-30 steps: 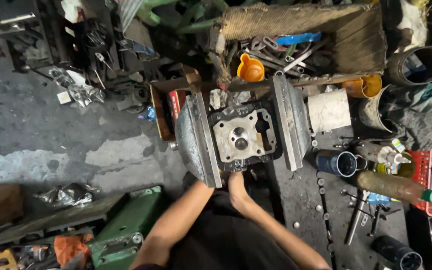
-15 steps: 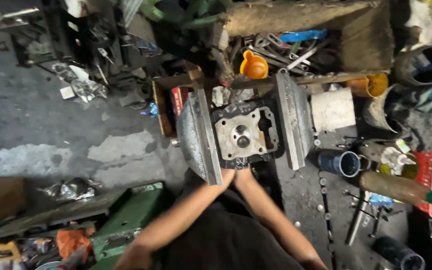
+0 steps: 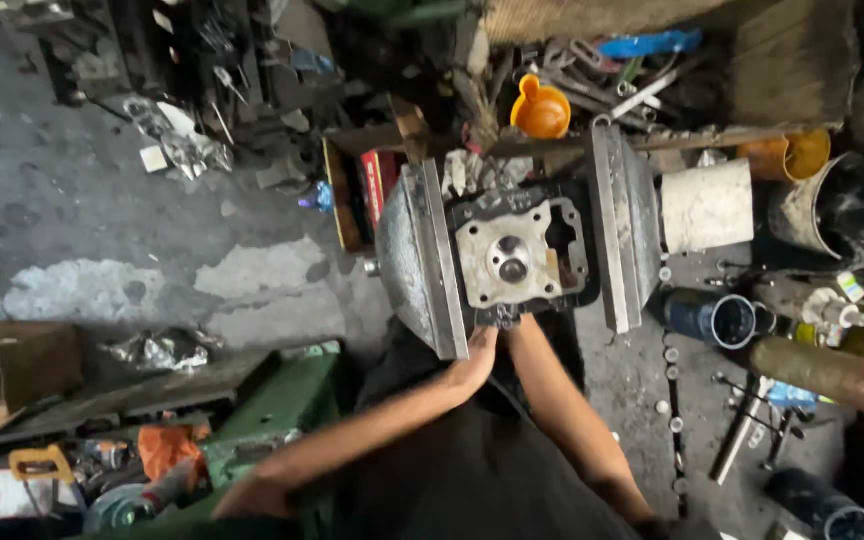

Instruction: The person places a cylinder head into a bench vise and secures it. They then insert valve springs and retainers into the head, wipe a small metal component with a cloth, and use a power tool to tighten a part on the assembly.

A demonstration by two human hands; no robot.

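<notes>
A grey metal cylinder head (image 3: 517, 255) with a round middle port sits clamped between two tall steel plates, the left plate (image 3: 430, 262) and the right plate (image 3: 617, 235). My left hand (image 3: 474, 358) reaches in from the lower left and presses against the head's near edge by the left plate. My right hand (image 3: 518, 326) meets it at a small dark part under that same edge. Both sets of fingertips are tucked out of sight beneath the head.
An orange funnel (image 3: 540, 108) and several spanners lie beyond the head. A white block (image 3: 707, 205), a blue tube (image 3: 714, 318) and a brown bottle (image 3: 824, 370) are on the right. A green machine (image 3: 272, 410) and a cardboard box (image 3: 12, 375) stand on the left of the concrete floor.
Both hands stay at the near edge of the clamped head. My left forearm has swung lower, and the view has shifted slightly.
</notes>
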